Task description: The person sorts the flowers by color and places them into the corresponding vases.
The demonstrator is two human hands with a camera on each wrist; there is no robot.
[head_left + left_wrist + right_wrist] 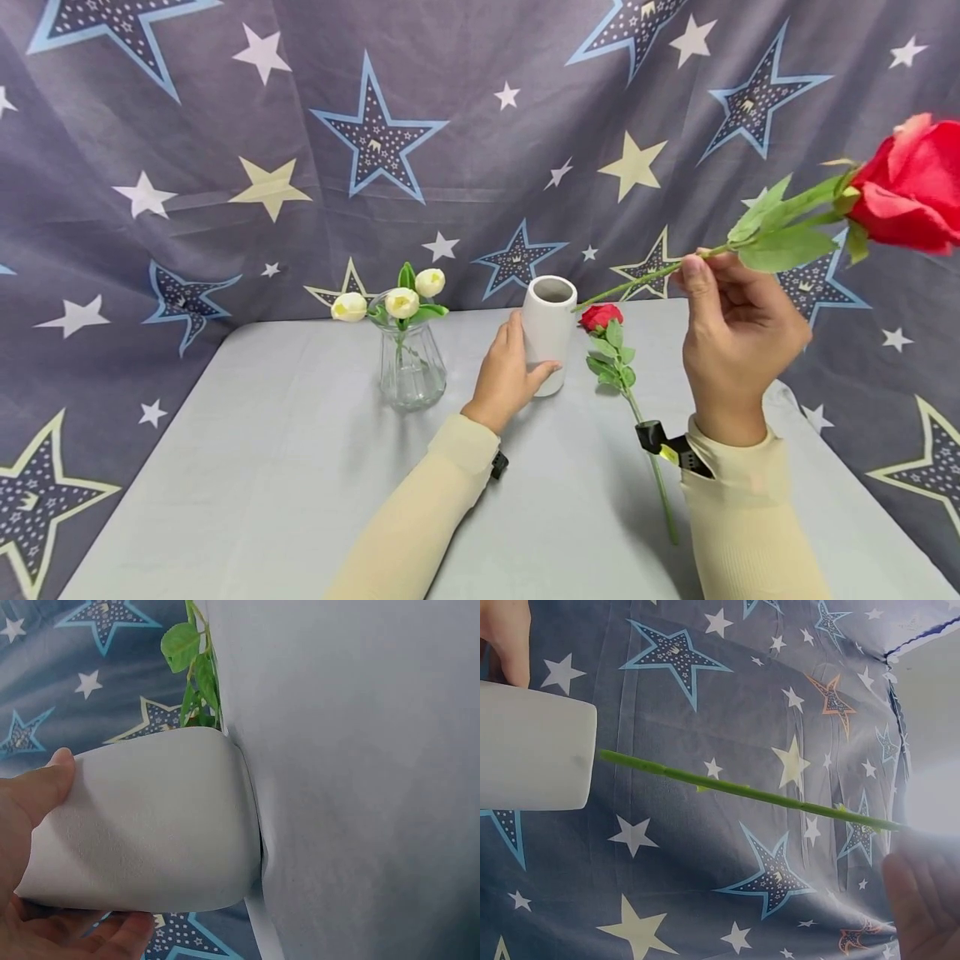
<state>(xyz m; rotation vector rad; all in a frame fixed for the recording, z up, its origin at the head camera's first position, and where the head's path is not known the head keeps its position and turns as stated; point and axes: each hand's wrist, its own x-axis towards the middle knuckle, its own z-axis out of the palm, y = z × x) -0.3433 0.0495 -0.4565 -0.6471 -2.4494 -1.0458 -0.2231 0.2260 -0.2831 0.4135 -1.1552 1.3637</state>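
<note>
A white vase (546, 333) stands upright on the table, its round mouth facing up. My left hand (507, 375) grips it from the left side, thumb across the front; in the left wrist view the thumb and fingers wrap the white vase (150, 821). Up at the right, my right hand (738, 333) pinches the stem of a red rose (911, 187) between thumb and fingers. The bloom points up and right, while the green stem (742, 793) slopes down toward the vase, its cut end close beside the rim and outside the opening.
Another red rose (602, 317) lies on the table (285, 467) right of the vase, its stem running toward the front under the right wrist. To the left stands a clear glass vase (412, 375) with white tulips (402, 302). A star-patterned curtain (465, 150) hangs behind.
</note>
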